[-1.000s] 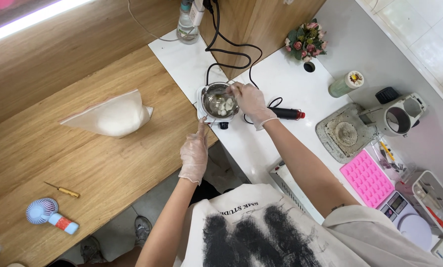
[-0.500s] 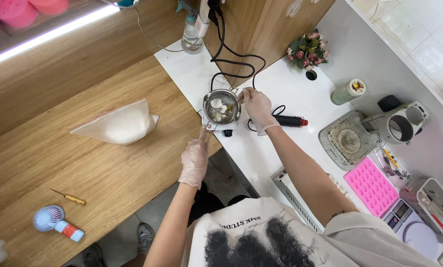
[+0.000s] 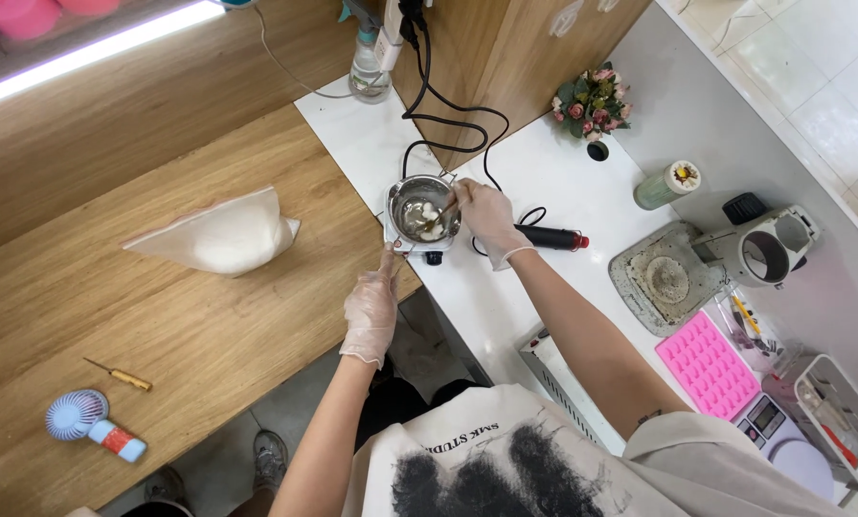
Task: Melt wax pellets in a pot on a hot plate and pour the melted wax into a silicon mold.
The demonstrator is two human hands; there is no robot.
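Note:
A small steel pot [image 3: 402, 197] with white chunks in clear liquid sits on a little white hot plate [image 3: 432, 253] at the white counter's edge. My right hand [image 3: 482, 215], in a clear glove, holds a thin stirring stick [image 3: 439, 213] whose tip dips into the pot. My gloved left hand [image 3: 373, 300] pinches the pot's handle [image 3: 394, 251] at the near side of the hot plate.
A white bag of granules [image 3: 220, 233], a small awl [image 3: 119, 374] and a blue hand fan [image 3: 86, 423] lie on the wooden table. On the counter are a black-and-red tool [image 3: 550, 236], a spray bottle [image 3: 366, 59], flowers [image 3: 591, 94], a pink mould [image 3: 711, 360], a scale [image 3: 772, 423] and a grey tray [image 3: 661, 277].
My right hand has shifted the stick inside the pot, and the white chunks have moved round. My left hand stays at the handle. The view has shifted slightly.

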